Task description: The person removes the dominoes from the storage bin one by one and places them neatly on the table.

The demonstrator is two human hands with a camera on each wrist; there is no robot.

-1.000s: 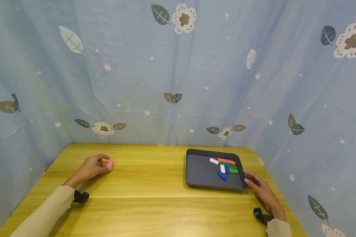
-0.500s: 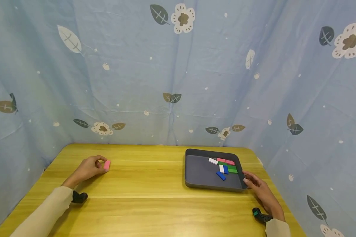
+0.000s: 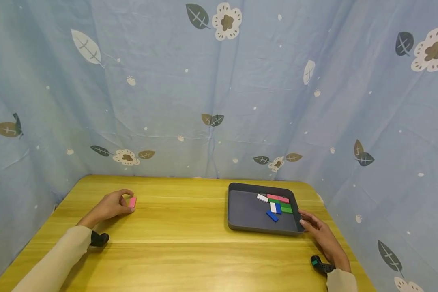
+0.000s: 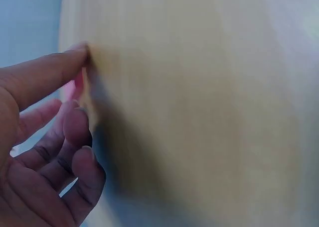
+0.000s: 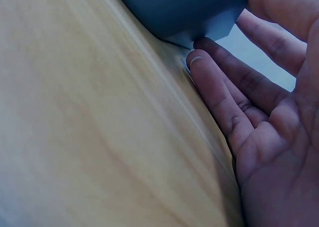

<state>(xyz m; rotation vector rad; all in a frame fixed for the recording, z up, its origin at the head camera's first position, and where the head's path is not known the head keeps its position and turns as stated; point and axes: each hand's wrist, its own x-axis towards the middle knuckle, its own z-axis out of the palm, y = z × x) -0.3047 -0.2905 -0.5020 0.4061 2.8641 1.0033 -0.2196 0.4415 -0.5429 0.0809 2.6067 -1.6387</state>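
Between thumb and fingers, my left hand (image 3: 109,206) pinches a small pink block (image 3: 132,202) close over the left part of the wooden table. In the left wrist view the pink block (image 4: 76,86) shows partly, behind the fingers. My right hand (image 3: 323,234) touches the right wall of a dark grey tray (image 3: 246,229), fingers fairly straight. The right wrist view has the tray (image 5: 184,10) at the top, with the thumb at its side and fingertips by its lower corner.
Inside the tray lie several blocks: white (image 3: 262,198), pink (image 3: 272,196), green (image 3: 286,208) and blue (image 3: 272,215), most grouped toward its right side. A patterned blue curtain (image 3: 168,101) hangs behind and beside the yellow wooden table (image 3: 182,219).
My left hand has shifted very slightly left with the pink block still pinched. My right hand and the tray look unmoved.
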